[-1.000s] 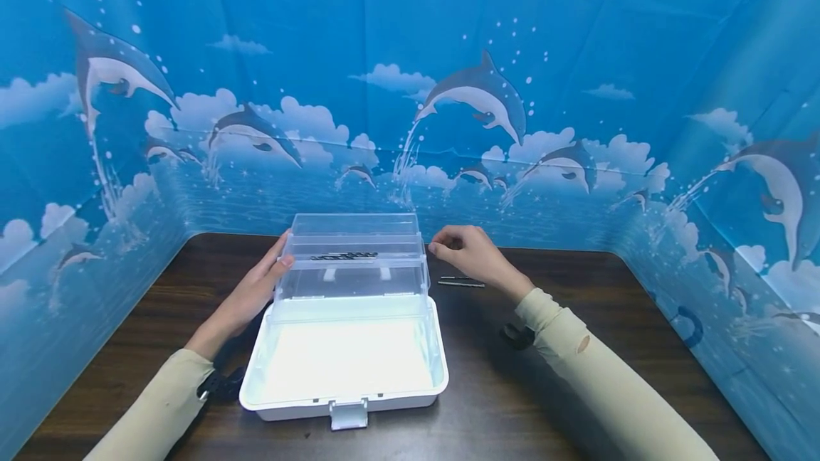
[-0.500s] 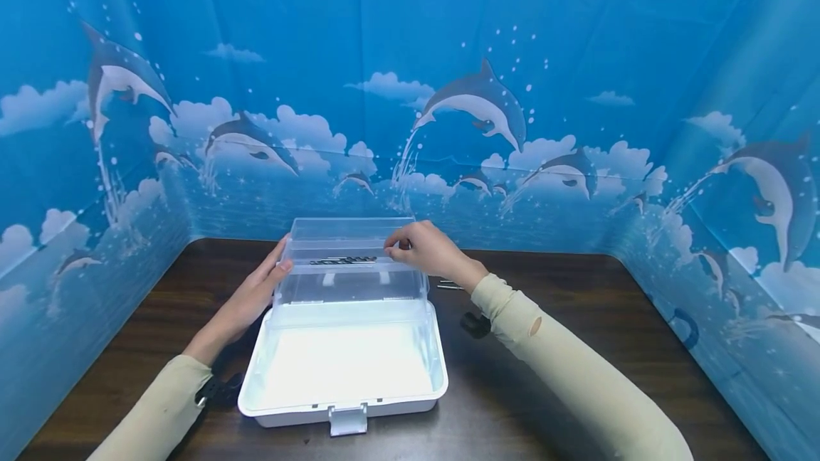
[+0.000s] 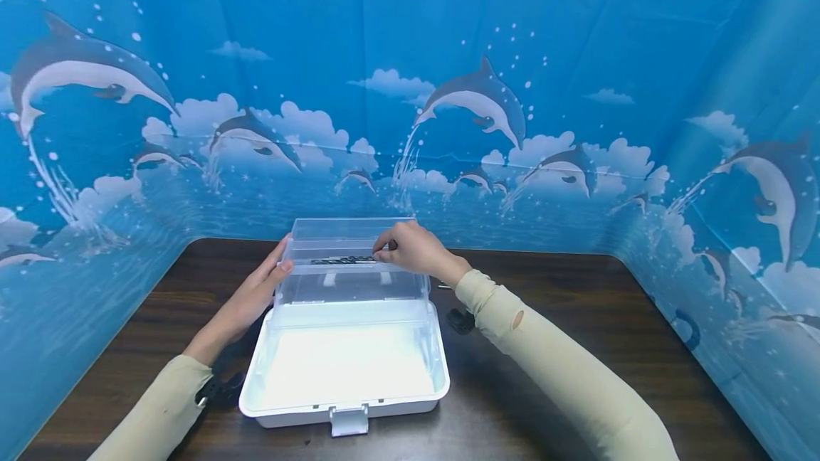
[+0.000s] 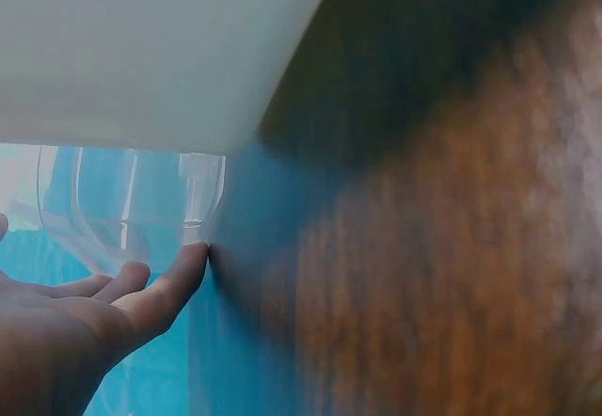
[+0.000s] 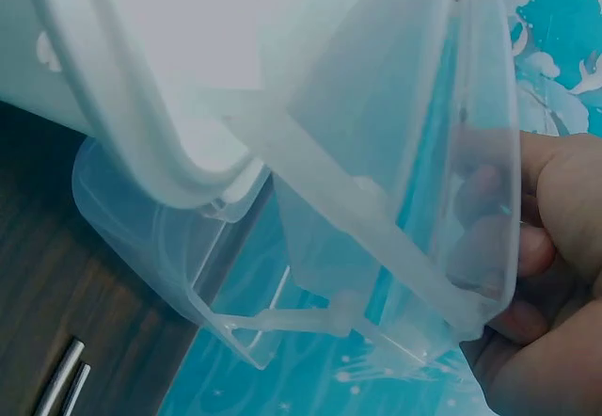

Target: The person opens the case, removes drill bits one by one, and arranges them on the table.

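An opened storage box has a white base [image 3: 282, 415] and a clear tiered upper part [image 3: 352, 228] standing raised behind it. Dark drill bits [image 3: 339, 260] lie side by side in a clear tray. My right hand [image 3: 419, 251] reaches over the tray's right end, thumb and fingers pinched at the bits' right end; in the right wrist view its curled fingers show partly through the clear wall. My left hand [image 3: 256, 287] holds the box's clear part at its left edge, thumb in front, fingers along the side. In the left wrist view a fingertip touches the clear plastic.
Two silvery drill bits [image 5: 61, 378] lie on the dark wooden table [image 5: 56, 247] right of the box, mostly hidden by my right arm in the head view. A white latch [image 3: 349, 420] hangs at the box front. A blue dolphin-print curtain [image 3: 576, 91] encloses the table.
My right hand has moved left from beside the box to over the tray, then slightly farther left toward the bits. My left hand has stayed at the box's left edge.
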Demonstrator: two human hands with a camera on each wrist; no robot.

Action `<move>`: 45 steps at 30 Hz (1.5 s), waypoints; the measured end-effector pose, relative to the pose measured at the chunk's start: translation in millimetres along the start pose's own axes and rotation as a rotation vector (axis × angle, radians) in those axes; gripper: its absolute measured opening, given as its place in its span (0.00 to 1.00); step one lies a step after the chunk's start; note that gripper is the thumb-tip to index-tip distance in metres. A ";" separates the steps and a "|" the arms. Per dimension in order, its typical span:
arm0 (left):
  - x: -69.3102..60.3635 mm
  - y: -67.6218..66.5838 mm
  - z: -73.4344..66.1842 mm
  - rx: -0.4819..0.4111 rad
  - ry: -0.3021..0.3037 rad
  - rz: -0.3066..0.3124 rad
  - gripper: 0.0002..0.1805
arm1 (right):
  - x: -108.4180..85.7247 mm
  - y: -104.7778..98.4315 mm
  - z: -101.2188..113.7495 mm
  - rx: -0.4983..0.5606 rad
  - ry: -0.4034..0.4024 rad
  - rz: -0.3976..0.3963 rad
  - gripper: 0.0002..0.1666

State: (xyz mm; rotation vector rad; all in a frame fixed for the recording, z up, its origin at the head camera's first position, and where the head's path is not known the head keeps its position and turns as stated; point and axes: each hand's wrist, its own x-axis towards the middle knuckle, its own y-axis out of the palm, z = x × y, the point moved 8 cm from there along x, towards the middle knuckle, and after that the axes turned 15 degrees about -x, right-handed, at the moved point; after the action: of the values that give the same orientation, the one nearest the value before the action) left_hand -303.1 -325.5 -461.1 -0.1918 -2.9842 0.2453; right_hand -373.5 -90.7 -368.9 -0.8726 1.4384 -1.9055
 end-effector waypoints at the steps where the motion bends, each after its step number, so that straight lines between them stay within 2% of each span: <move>1: 0.0 0.4 -0.4 0.000 0.001 0.002 0.36 | 0.2 0.1 -0.2 0.002 0.008 0.000 0.08; 11: 2.7 -2.7 1.1 0.004 0.000 0.001 0.36 | 3.1 1.4 -4.2 0.048 0.046 0.008 0.06; 21: 1.1 -2.7 0.8 0.003 -0.022 -0.003 0.36 | 2.7 7.4 -8.0 0.143 0.044 0.064 0.10; 37: 3.5 -4.3 1.5 0.027 -0.044 -0.014 0.36 | 3.6 3.9 -13.5 0.148 0.075 0.023 0.11; 45: 6.9 -4.7 3.9 0.020 -0.037 -0.010 0.36 | 2.1 0.7 -16.5 0.123 0.079 -0.058 0.12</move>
State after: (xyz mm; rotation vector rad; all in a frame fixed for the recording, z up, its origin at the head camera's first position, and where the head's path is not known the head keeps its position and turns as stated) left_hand -310.9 -329.7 -463.2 -0.1724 -3.0173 0.2807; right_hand -387.8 -83.0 -372.6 -0.7968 1.3376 -2.0689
